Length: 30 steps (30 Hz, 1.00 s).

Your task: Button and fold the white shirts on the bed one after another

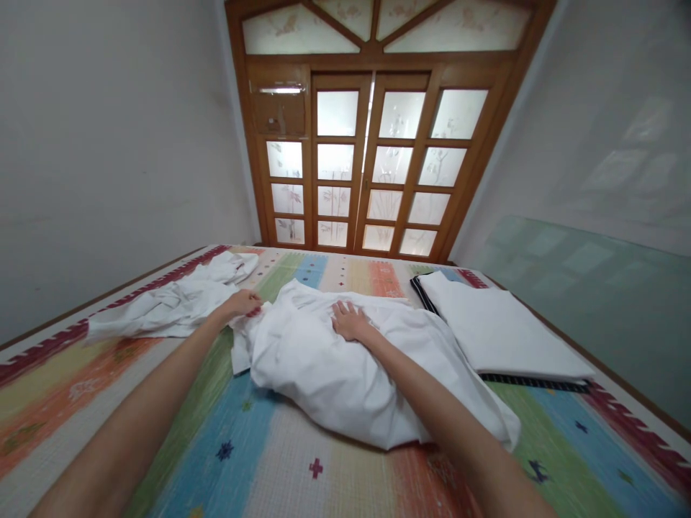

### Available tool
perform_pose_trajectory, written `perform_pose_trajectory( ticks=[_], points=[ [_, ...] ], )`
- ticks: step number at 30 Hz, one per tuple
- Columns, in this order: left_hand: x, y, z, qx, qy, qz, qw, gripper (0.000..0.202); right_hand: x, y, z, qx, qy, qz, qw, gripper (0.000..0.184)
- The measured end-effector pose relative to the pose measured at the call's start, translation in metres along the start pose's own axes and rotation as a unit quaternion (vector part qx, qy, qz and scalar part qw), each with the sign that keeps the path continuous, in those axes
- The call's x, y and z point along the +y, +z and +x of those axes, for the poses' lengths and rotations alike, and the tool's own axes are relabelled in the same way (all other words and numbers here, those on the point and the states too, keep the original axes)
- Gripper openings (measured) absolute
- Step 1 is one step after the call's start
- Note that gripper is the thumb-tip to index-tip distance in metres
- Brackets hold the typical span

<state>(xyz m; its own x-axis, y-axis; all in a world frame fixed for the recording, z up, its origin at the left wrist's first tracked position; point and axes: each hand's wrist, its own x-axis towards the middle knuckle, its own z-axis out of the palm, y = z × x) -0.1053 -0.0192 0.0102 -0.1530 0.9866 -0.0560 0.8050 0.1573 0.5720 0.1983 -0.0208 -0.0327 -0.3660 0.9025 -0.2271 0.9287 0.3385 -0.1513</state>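
A rumpled white shirt (318,367) lies in front of me on the striped bedspread, its narrow, collar-like end to the left. At that end, my left hand (242,303) is closed, its fingers pinching a bit of the white cloth. My right hand (350,321) rests palm down on the upper middle of the shirt, fingers spread and touching the fabric. Folds hide how the shirt's layers lie. Another crumpled white garment (178,298) lies just beyond my left hand, on the left side.
On the right, a flat folded stack of white cloth (497,327) lies over black striped fabric (534,381). The colourful bedspread (216,439) covers the bed. Wooden glazed doors (367,165) stand behind, with walls on both sides and a pale green panel (594,288) at right.
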Motion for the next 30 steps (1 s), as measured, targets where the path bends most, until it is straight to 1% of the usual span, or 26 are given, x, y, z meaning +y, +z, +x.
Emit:
perform_pose_trajectory(
  ticks=[1, 3, 5, 6, 8, 10, 12, 13, 14, 15, 16, 18, 19, 20, 21, 22, 24, 25, 26, 27, 28, 30],
  points=[
    [-0.007, -0.003, -0.005, -0.003, 0.011, 0.024, 1.000, 0.026, 0.005, 0.000, 0.004, 0.011, 0.005, -0.008, 1.000, 0.059],
    [-0.017, -0.006, -0.016, -0.012, 0.040, 0.073, 0.996, 0.026, 0.013, 0.000, 0.013, 0.023, 0.011, -0.018, 1.000, 0.060],
    [-0.020, -0.006, -0.027, -0.006, 0.062, 0.109, 0.992, 0.035, 0.020, -0.001, 0.022, 0.025, 0.011, -0.022, 0.999, 0.060],
    [-0.019, -0.006, -0.032, -0.001, 0.062, 0.121, 0.991, 0.040, 0.023, -0.001, 0.027, 0.025, 0.012, -0.022, 0.999, 0.060],
    [-0.015, -0.004, -0.039, -0.001, 0.035, 0.146, 0.989, 0.049, 0.027, -0.003, 0.034, 0.024, 0.016, -0.022, 0.999, 0.059],
    [-0.007, -0.002, -0.043, -0.023, -0.017, 0.165, 0.986, 0.057, 0.029, -0.004, 0.038, 0.027, 0.022, -0.022, 0.999, 0.059],
    [0.001, 0.002, -0.046, -0.043, -0.056, 0.177, 0.982, 0.060, 0.030, -0.005, 0.040, 0.031, 0.027, -0.021, 0.999, 0.059],
    [0.005, 0.004, -0.047, -0.053, -0.054, 0.175, 0.982, 0.058, 0.030, -0.004, 0.041, 0.034, 0.030, -0.021, 0.999, 0.059],
    [0.008, 0.006, -0.049, -0.064, -0.036, 0.162, 0.984, 0.056, 0.030, -0.004, 0.041, 0.036, 0.033, -0.022, 0.999, 0.059],
    [0.011, 0.008, -0.052, -0.076, -0.004, 0.135, 0.988, 0.054, 0.029, -0.003, 0.041, 0.039, 0.035, -0.023, 0.998, 0.059],
    [0.013, 0.009, -0.055, -0.089, 0.030, 0.091, 0.991, 0.052, 0.029, -0.003, 0.041, 0.040, 0.035, -0.024, 0.998, 0.059],
    [0.013, 0.007, -0.063, -0.107, 0.075, -0.042, 0.991, 0.052, 0.030, -0.002, 0.041, 0.039, 0.034, -0.025, 0.998, 0.059],
    [0.011, 0.004, -0.067, -0.104, 0.076, -0.114, 0.985, 0.053, 0.030, -0.002, 0.041, 0.039, 0.032, -0.024, 0.998, 0.059],
    [0.008, -0.002, -0.072, -0.091, 0.064, -0.179, 0.978, 0.054, 0.030, -0.002, 0.041, 0.039, 0.031, -0.023, 0.998, 0.059],
    [0.005, -0.009, -0.076, -0.064, 0.042, -0.234, 0.969, 0.055, 0.031, -0.002, 0.041, 0.041, 0.030, -0.022, 0.998, 0.060],
    [0.001, -0.017, -0.080, -0.024, 0.017, -0.274, 0.961, 0.054, 0.031, -0.002, 0.041, 0.045, 0.028, -0.021, 0.998, 0.060],
    [-0.004, -0.036, -0.089, 0.097, -0.023, -0.307, 0.947, 0.053, 0.032, -0.003, 0.042, 0.055, 0.026, -0.018, 0.998, 0.060],
    [-0.004, -0.045, -0.093, 0.158, -0.033, -0.305, 0.939, 0.052, 0.032, -0.004, 0.043, 0.057, 0.025, -0.016, 0.998, 0.060],
    [-0.004, -0.054, -0.098, 0.206, -0.038, -0.295, 0.932, 0.050, 0.032, -0.005, 0.044, 0.057, 0.027, -0.012, 0.998, 0.060],
    [-0.003, -0.062, -0.102, 0.234, -0.044, -0.287, 0.928, 0.049, 0.032, -0.005, 0.045, 0.053, 0.031, -0.006, 0.998, 0.061],
    [-0.001, -0.068, -0.107, 0.246, -0.049, -0.282, 0.926, 0.049, 0.032, -0.006, 0.046, 0.048, 0.035, 0.000, 0.998, 0.061],
    [0.001, -0.079, -0.114, 0.227, -0.067, -0.280, 0.931, 0.052, 0.033, -0.007, 0.049, 0.036, 0.039, 0.012, 0.999, 0.062]
  ],
)
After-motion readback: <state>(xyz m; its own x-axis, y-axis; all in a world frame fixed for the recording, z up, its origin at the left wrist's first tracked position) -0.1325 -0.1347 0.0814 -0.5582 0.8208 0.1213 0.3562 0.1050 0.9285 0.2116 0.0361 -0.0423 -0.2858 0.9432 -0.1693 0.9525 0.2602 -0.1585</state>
